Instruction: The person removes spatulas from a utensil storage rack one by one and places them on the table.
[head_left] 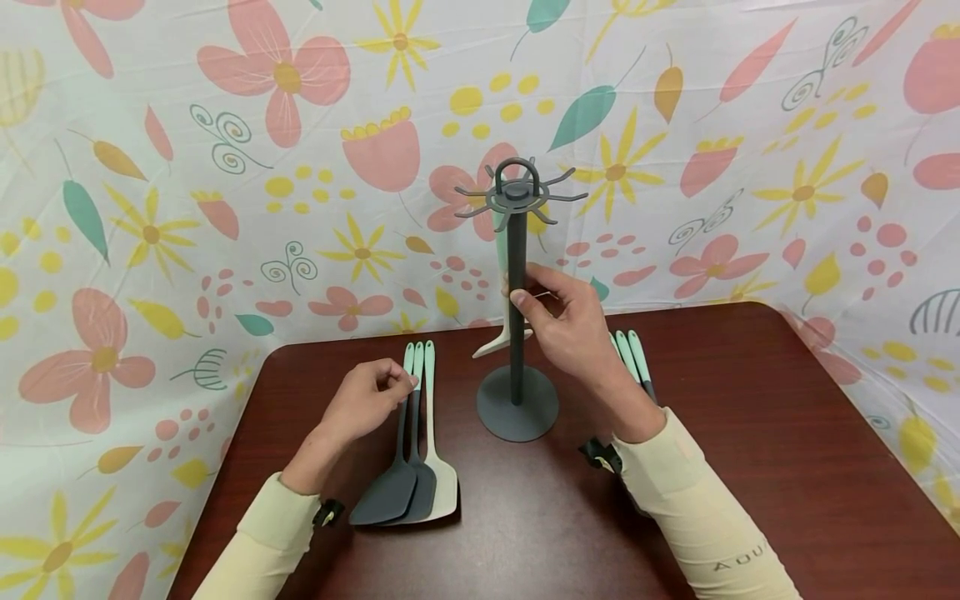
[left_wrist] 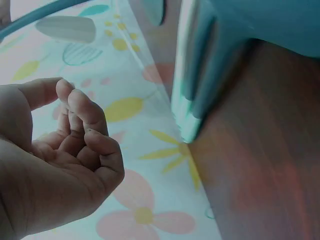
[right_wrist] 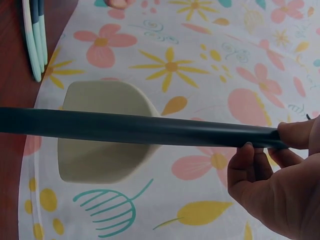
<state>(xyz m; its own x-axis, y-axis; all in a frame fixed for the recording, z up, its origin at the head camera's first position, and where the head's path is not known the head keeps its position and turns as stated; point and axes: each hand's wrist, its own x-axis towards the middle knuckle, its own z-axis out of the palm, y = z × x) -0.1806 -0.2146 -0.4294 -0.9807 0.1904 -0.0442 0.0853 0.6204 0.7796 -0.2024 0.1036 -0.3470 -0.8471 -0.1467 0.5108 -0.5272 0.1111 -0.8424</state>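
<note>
A dark grey utensil rack with a round base and hooked top stands on the table. My right hand pinches its pole between thumb and fingers midway up; in the right wrist view the thumb lies across the pole. Behind the pole hangs a cream turner with a mint handle, partly hidden. My left hand hovers by the mint handle ends of turners lying at left: two dark grey turners and a cream turner. Its fingers are loosely curled, holding nothing.
Behind my right forearm lie more mint-handled utensils, their heads hidden by the arm. The brown table ends against a flower-printed cloth at the back and sides.
</note>
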